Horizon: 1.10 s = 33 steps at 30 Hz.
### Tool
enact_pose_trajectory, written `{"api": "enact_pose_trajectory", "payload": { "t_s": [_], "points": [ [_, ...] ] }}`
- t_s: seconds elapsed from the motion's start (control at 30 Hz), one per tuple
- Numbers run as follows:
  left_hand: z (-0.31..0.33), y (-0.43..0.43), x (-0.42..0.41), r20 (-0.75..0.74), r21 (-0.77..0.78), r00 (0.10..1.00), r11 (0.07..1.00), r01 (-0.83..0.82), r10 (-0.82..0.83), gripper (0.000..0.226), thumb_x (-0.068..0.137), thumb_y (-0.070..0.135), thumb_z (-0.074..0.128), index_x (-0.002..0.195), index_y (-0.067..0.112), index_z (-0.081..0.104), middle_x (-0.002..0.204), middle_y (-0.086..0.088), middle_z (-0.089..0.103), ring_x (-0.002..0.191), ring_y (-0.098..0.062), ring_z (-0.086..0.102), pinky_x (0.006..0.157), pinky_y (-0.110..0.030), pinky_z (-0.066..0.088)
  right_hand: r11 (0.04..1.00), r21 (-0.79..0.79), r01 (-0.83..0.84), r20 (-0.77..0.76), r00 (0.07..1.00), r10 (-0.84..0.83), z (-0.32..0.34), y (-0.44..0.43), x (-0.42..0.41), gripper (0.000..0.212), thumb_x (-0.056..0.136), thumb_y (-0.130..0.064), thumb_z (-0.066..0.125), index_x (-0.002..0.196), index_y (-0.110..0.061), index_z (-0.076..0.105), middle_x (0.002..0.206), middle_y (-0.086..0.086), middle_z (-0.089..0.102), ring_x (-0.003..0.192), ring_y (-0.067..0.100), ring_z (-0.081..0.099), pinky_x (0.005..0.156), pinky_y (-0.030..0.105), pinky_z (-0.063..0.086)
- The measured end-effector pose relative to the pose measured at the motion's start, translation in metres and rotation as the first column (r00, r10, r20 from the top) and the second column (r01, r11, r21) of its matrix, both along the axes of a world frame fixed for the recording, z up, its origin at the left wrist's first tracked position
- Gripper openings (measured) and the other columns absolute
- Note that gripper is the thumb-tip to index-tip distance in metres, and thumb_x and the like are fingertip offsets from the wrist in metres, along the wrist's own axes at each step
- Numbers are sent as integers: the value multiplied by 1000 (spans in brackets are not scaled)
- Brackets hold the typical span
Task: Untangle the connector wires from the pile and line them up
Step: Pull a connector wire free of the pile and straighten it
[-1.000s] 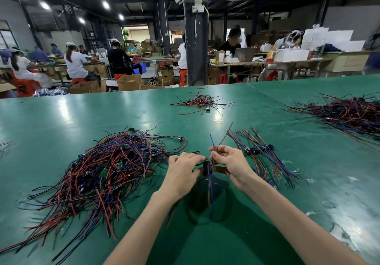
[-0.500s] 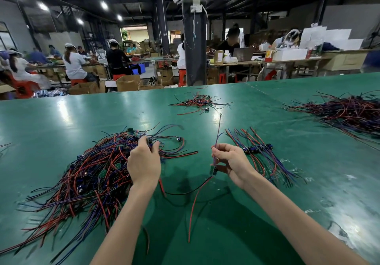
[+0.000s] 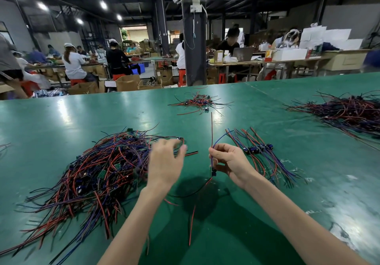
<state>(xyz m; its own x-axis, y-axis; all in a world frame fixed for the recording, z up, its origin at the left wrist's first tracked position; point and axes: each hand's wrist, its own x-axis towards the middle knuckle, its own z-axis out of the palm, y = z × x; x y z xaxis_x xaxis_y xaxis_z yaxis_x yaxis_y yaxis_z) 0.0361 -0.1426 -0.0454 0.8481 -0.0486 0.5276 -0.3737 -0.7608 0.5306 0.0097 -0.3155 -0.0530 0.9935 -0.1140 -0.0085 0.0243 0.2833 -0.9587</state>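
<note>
The tangled pile (image 3: 98,172) lay on the green table (image 3: 61,121). Just right of the pile, the right hand (image 3: 230,162) pinched one connector wire (image 3: 211,129) between thumb and curled fingers, immediately above its black plug (image 3: 213,173). The leads stood upright above the grip, and the tails hung down to the table. This hold probably kept the strand taut and clear of the pile for separation.

The left hand (image 3: 166,162) hovered over the right edge of the pile. It was motion-blurred, so its fingers could not be read as spread or closed on a strand.

Farther right of the pile, the sorted row (image 3: 257,149) lay with its plugs side by side, giving the alignment reference for the held wire. Beyond the pile lay a small heap (image 3: 199,102).
</note>
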Motion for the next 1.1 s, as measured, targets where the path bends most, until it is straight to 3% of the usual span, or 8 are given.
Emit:
{"api": "enact_pose_trajectory", "payload": {
  "t_s": [0.1, 0.2, 0.37, 0.5, 0.6, 0.77, 0.97, 1.1],
  "points": [
    [-8, -24, -11, -268, -185, 876, 914, 362, -401, 27, 87, 38, 65, 84, 12, 73, 65, 6, 63, 59, 0, 51, 59, -18, 39, 999, -31, 35, 27, 999, -34, 0, 1, -1, 14, 85, 0, 64, 75, -8, 58, 66, 5, 57, 46, 7, 50, 49, 19, 49],
    [-23, -33, -9, -347, -196, 807, 878, 436, -478, 28, 85, 34, 69, 76, 7, 71, 61, -2, 60, 56, -8, 44, 58, -27, 37, 988, -126, 90, 52, 995, -84, 0, 1, 0, 14, 85, 0, 65, 77, -7, 56, 66, 7, 57, 45, 8, 51, 50, 21, 48],
    [-24, -32, -9, -386, -479, 687, 770, 421, -616, 26, 91, 16, 61, 68, 5, 65, 54, 3, 61, 46, -6, 48, 49, -20, 37, 985, -138, 106, 58, 993, -99, -2, 1, 2, 14, 84, -4, 67, 75, -9, 58, 64, 2, 58, 48, 5, 50, 51, 19, 48],
    [-14, -37, -15, -404, -709, 585, 645, 285, -703, 26, 96, 3, 48, 74, 5, 62, 55, 2, 64, 44, -6, 53, 46, -16, 42, 974, -225, -1, -41, 999, -8, -4, -1, 3, 8, 81, -11, 71, 75, -11, 66, 68, 5, 59, 59, 12, 50, 58, 23, 37],
    [-7, -37, -21, -396, -798, 515, 562, 217, -761, 27, 97, -1, 41, 84, 3, 63, 60, -2, 67, 49, -10, 58, 50, -19, 46, 976, -178, -125, -126, 987, 103, -5, -4, 2, 7, 79, -13, 72, 77, -6, 70, 75, 12, 57, 65, 17, 48, 64, 27, 38],
    [-1, -35, -27, -379, -868, 452, 479, 128, -807, 22, 97, 3, 42, 93, 2, 64, 74, -5, 69, 56, -11, 64, 55, -21, 51, 977, -177, -116, -133, 987, 93, -5, -6, 4, 9, 76, -14, 75, 70, -8, 71, 69, 11, 58, 64, 17, 47, 78, 37, 37],
    [-2, -35, -29, -429, -818, 457, 550, 169, -779, 16, 95, 10, 52, 93, 5, 67, 69, 0, 69, 51, -6, 59, 51, -16, 47, 986, -131, -106, -153, 984, 86, -10, -10, 9, 12, 74, -16, 75, 65, -8, 72, 57, 4, 54, 58, 15, 47, 77, 36, 36],
    [-2, -36, -31, -479, -780, 438, 598, 185, -760, 14, 92, 10, 57, 84, 7, 67, 63, 0, 64, 47, -7, 55, 50, -17, 47, 992, -125, 17, -146, 989, -35, -13, -15, 14, 15, 74, -8, 75, 59, -10, 73, 51, -1, 59, 49, 9, 42, 50, 20, 33]
  ]
}}
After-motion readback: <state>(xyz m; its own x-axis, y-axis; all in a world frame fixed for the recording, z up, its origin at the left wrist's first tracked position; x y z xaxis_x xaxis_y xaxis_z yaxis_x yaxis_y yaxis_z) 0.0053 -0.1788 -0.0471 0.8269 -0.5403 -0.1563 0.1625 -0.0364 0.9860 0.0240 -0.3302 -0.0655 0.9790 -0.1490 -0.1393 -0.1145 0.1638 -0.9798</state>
